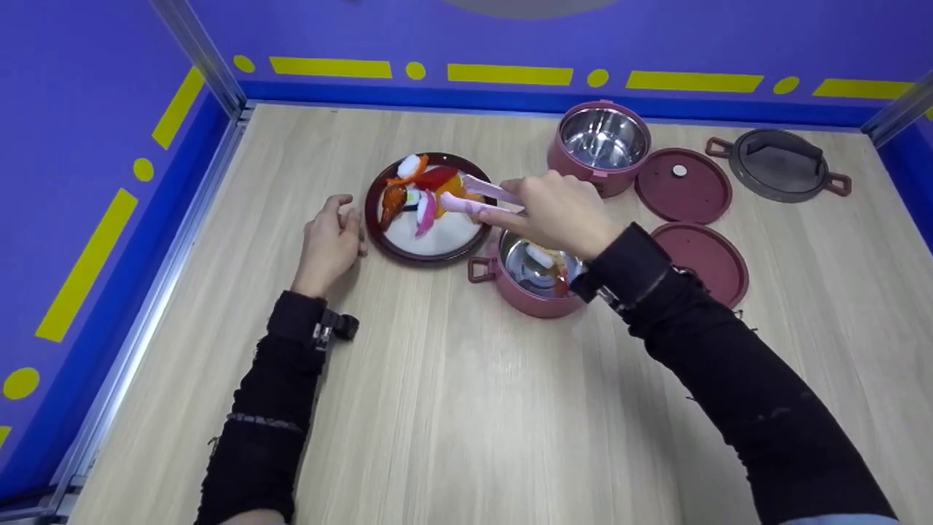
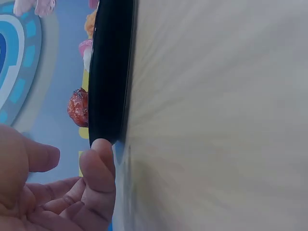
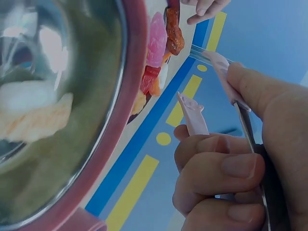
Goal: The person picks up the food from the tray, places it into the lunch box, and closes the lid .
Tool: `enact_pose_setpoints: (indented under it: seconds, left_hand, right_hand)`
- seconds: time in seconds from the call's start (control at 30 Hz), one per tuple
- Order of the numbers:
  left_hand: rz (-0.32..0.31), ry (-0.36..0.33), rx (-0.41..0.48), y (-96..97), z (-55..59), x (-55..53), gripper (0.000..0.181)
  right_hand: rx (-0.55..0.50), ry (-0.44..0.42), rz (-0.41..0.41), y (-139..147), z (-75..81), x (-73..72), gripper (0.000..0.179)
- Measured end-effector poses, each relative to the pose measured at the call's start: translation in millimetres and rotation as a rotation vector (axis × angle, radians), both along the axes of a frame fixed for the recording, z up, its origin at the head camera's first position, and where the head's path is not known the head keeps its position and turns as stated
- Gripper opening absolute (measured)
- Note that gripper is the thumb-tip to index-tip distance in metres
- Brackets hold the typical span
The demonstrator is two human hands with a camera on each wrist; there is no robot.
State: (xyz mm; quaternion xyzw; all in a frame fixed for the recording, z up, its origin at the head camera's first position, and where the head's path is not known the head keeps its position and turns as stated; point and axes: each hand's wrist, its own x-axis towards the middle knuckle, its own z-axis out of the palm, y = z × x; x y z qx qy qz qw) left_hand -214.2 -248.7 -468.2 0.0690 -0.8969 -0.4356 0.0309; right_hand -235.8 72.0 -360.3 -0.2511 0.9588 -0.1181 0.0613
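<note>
My right hand [image 1: 565, 211] grips pale pink tongs [image 1: 466, 206] above the right side of a dark-rimmed plate [image 1: 430, 257]. In the right wrist view the tongs' tips stand apart, with nothing between them. The plate bears toy food: a drumstick [image 1: 393, 202], a pink-and-white sushi piece [image 1: 426, 211] and several other pieces. Beside the plate's left edge is my left hand [image 1: 329, 244], its fingers loosely bent, holding nothing; whether a fingertip touches the rim I cannot tell. Below my right wrist stands a red pot [image 1: 536, 300] with a white-and-orange sushi piece [image 3: 38, 113] inside.
A second red pot [image 1: 603, 149] stands behind, its steel inside showing. Two red round lids [image 1: 683, 191] lie to its right, one nearer me. Farther right is a dark grey lid [image 1: 780, 179] with side handles. Blue-purple panels [image 1: 350, 36] border the wooden table [image 1: 452, 408].
</note>
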Motion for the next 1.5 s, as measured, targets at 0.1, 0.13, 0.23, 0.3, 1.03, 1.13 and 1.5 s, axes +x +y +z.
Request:
enact_pose_setpoints:
  seconds: [0.1, 0.13, 0.23, 0.3, 1.03, 1.13, 1.5]
  left_hand:
    - [-0.013, -0.038, 0.05, 1.1, -1.2, -4.4, 0.046]
    - [-0.018, -0.051, 0.062, 1.6, -1.5, -5.7, 0.046]
    - [-0.025, -0.084, 0.082, 3.1, -2.0, -8.9, 0.047]
    - [-0.031, -0.1, 0.084, 4.7, -2.4, -10.6, 0.046]
    - [-0.054, -0.111, 0.072, 12.9, -5.1, -15.1, 0.045]
    - [-0.047, -0.111, 0.073, 11.6, -5.1, -14.7, 0.046]
    - [-0.024, -0.112, 0.08, 9.2, -6.6, -12.3, 0.044]
  right_hand:
    - [0.005, -0.013, -0.004, -9, -2.4, -4.2, 0.058]
    - [0.007, -0.019, -0.004, -12, -3.2, -5.5, 0.056]
    - [0.011, -0.044, -0.008, -19, -5.4, -8.8, 0.054]
    - [0.013, -0.061, -0.01, -22, -6.6, -10.0, 0.055]
    - [0.102, -0.164, -0.038, -52, -24.7, -23.4, 0.058]
    - [0.097, -0.177, -0.042, -55, -24.5, -24.7, 0.057]
    - [0.095, -0.213, -0.079, -67, -22.5, -23.3, 0.059]
